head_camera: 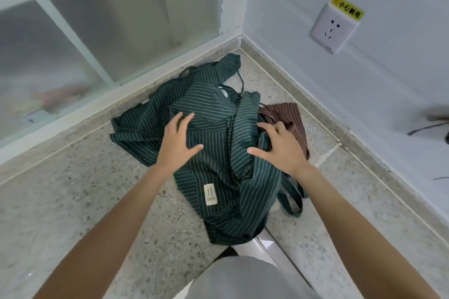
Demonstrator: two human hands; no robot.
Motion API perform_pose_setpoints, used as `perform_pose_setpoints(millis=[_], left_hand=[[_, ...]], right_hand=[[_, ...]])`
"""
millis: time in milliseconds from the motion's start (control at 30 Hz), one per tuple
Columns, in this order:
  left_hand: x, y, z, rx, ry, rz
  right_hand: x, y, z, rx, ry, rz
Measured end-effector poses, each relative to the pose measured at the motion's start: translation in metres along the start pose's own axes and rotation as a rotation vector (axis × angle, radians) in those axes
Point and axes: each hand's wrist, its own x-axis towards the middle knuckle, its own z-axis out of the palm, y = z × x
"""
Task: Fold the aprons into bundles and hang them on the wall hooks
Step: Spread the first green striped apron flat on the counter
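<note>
Green apron (213,153) heaped on floor (73,201) in corner, over brown apron (290,116). Left hand (177,143) flat on cloth, fingers (184,120) spread, gripping nothing. Right hand (279,145) curled into a fold; grip unclear. Risks: loose straps (291,199) tangling both aprons, brown one dragged along, bundle uneven. No hooks visible.

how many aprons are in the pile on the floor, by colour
green striped apron: 1, though the heap is crumpled and could hide another
brown striped apron: 1, mostly hidden under the green one
total: 2 visible
</note>
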Motion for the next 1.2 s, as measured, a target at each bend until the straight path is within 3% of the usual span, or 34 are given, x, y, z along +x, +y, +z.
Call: perform_pose_setpoints(millis=[300,433,600,733,800,867,967,1200], left_hand=[[0.117,-0.021,-0.007,0.134,-0.2,-0.177],[0.13,-0.036,0.004,0.021,-0.311,-0.251],[0.098,-0.016,0.003,-0.023,-0.175,-0.045],[0.053,0.008,0.0,0.03,-0.246,0.071],[0.029,0.014,0.0,0.147,-0.285,0.103],[0.005,0.012,0.004,0.412,-0.36,0.102],[-0.03,0.005,0.018,0.62,-0.436,-0.037],[-0.127,0.013,0.002,0.413,0.081,0.005]], right_hand=[[0.103,-0.039,0.016,-0.296,-0.19,0.223],[0.116,-0.036,0.022,-0.359,-0.277,0.228],[0.112,-0.026,0.027,-0.429,-0.173,0.135],[0.093,-0.025,0.019,-0.302,-0.04,0.07],[0.076,-0.027,0.01,-0.203,0.034,0.027],[0.056,-0.03,-0.001,-0.13,0.093,-0.01],[0.026,-0.033,-0.012,-0.061,0.121,-0.072],[-0.063,-0.04,-0.022,0.033,0.114,-0.186]])
